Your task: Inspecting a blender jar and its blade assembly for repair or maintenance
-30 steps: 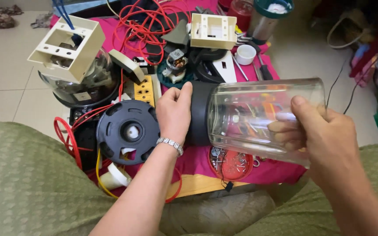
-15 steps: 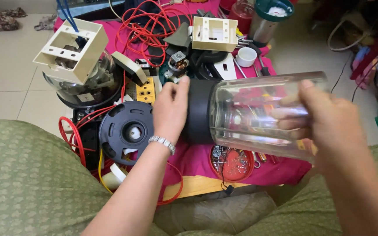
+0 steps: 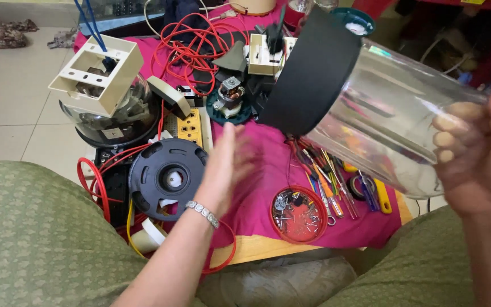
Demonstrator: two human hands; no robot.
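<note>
Now: jar up, left hand loose

L to R: black round base (image 3: 167, 177) lies flat on the bench w/ pink cloth (image 3: 262, 187). Left hand (image 3: 229, 165) hovers open beside it, fingers spread, holding nothing. Right hand (image 3: 473, 153) grips the clear jar (image 3: 393, 125), tilted, black collar (image 3: 313, 71) facing far-left. Jar and base not joined yet, I'd judge.

Clear blender jar (image 3: 390, 108) with black base, tilted, held aloft.
</note>
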